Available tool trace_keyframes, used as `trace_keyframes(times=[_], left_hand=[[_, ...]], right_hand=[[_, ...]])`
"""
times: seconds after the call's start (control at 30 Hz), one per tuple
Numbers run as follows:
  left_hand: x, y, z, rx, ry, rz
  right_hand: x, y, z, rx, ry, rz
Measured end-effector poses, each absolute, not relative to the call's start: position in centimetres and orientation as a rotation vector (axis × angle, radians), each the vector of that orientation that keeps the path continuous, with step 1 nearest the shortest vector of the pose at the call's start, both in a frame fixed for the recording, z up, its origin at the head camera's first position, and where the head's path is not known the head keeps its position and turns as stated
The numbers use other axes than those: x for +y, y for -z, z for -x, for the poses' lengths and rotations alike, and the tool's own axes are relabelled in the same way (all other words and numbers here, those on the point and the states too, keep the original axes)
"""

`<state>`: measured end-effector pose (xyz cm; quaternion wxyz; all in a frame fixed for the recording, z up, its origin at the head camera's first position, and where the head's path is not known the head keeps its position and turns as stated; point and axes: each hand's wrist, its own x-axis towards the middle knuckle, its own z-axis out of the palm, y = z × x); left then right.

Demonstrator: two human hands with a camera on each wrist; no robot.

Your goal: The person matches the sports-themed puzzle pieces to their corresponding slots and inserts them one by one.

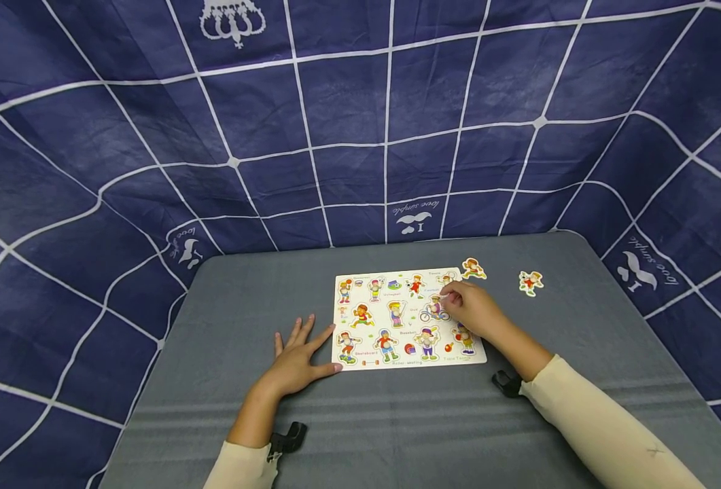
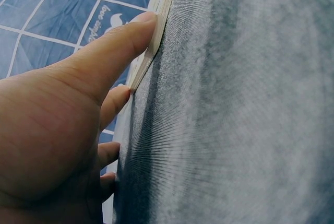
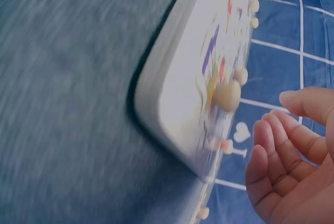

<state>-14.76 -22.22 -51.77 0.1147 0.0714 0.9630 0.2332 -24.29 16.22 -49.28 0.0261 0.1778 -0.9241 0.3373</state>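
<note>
A white peg puzzle board [image 1: 372, 348] with several cartoon sports figures lies on the grey table. My left hand [image 1: 295, 367] rests flat at its left side, fingers spread; thumb and index fingertip touch the board's edge, as the left wrist view also shows. My right hand [image 1: 473, 309] hovers over the board's right part, beside the cyclist piece [image 1: 433, 311]. In the right wrist view its fingers [image 3: 263, 138] are loosely bent, thumb apart from them, and nothing shows between. Wooden knobs [image 3: 228, 96] stand up from the pieces. The right hand covers part of the board's right edge.
Two loose puzzle pieces lie on the table [image 1: 225, 319]: an orange-clad figure [image 1: 473, 269] by the board's top right corner, and a red-and-white figure [image 1: 530, 282] farther right. A blue checked curtain [image 1: 348, 102] closes off the back and sides.
</note>
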Motion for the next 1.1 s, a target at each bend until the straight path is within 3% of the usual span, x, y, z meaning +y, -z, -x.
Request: trace_keyframes(times=[1.1], left_hand=[[-22.1,51.8,14.8,2.844,-0.68,-0.222]], right_hand=[[24.8,49.5,25.3,-2.66,-1.047,-0.26]])
